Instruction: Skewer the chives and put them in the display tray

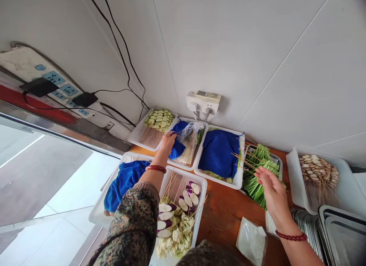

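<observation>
My left hand pinches the edge of a blue cloth over a white tray at the back. In that tray lie skewers in a clear plastic bag, partly covered by the cloth. My right hand hovers palm-inward with loosely curled, parted fingers, and I see nothing held in it. Its fingertips are close to thin wooden skewer sticks that stick out over green bean skewers in a metal tray. Between my hands, another blue cloth covers a white tray with leafy greens showing at its rim.
Zucchini skewers fill a tray at the back left. Eggplant slices and cauliflower share a front tray, beside a cloth-covered tray. Mushroom-like skewers, stacked metal trays, wall sockets and cables surround the wooden table.
</observation>
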Action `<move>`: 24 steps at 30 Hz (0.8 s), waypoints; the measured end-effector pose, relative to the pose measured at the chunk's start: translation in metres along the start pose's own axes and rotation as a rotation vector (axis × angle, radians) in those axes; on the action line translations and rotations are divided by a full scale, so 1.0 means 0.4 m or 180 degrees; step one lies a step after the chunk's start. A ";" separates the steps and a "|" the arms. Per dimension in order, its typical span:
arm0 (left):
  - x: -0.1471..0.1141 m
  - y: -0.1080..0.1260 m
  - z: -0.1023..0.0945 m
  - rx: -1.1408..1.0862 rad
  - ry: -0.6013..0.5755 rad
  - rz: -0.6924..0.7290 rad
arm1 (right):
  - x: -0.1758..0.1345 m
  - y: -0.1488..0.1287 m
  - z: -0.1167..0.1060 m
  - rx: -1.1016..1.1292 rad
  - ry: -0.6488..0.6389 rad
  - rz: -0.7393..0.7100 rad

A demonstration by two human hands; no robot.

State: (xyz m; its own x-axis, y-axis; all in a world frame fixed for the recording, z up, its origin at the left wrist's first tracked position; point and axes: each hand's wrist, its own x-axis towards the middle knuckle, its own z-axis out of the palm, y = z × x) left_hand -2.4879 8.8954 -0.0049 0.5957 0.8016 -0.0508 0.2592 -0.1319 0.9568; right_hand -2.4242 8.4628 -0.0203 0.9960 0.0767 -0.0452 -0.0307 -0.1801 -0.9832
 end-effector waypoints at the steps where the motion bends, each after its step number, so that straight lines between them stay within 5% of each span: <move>1: 0.009 0.007 -0.006 0.0172 -0.0054 0.0070 | 0.004 -0.011 0.034 -0.0049 -0.0196 -0.0028; 10: 0.077 0.105 -0.073 0.1537 -0.0455 0.0765 | 0.084 -0.003 0.323 -0.0512 -0.1885 -0.0520; 17: 0.095 0.144 -0.075 0.2020 -0.0453 0.0906 | 0.156 -0.007 0.555 -0.0414 -0.2154 -0.0645; 24: 0.029 0.079 0.008 0.1881 -0.0782 0.0974 | 0.138 -0.010 0.703 -0.0225 -0.2248 -0.1092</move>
State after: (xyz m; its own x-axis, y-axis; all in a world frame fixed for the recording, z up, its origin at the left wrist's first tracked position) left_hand -2.4705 8.8988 0.0236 0.8439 0.5324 0.0657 0.3805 -0.6803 0.6264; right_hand -2.3927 8.7435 -0.0687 0.6593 0.7399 0.1338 0.2978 -0.0935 -0.9500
